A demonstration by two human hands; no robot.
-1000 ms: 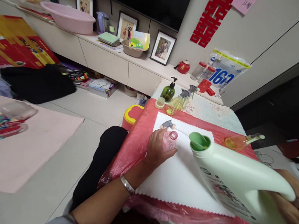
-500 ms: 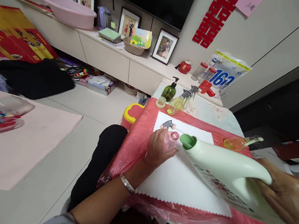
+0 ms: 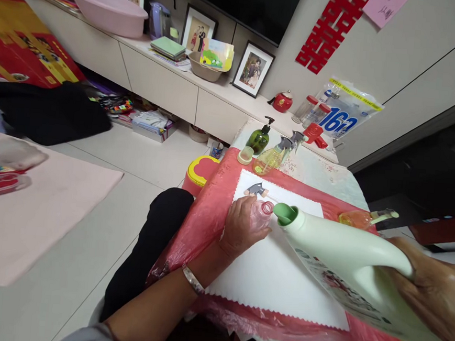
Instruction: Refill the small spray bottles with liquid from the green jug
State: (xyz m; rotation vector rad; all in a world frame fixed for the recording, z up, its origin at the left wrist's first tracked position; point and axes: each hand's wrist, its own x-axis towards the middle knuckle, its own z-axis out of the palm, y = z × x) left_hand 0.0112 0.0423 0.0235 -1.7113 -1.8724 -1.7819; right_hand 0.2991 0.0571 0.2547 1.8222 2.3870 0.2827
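Pink and clear, the small bottle (image 3: 260,215) stands on the white cloth (image 3: 278,274), its open neck up, with the left hand (image 3: 242,227) clenched around its body. Just beside that neck is the green spout (image 3: 286,215) of the pale green jug (image 3: 346,264), tipped toward it. At the far right, the right hand (image 3: 434,292) has its grip closed on the jug's handle above the surface (image 3: 329,173).
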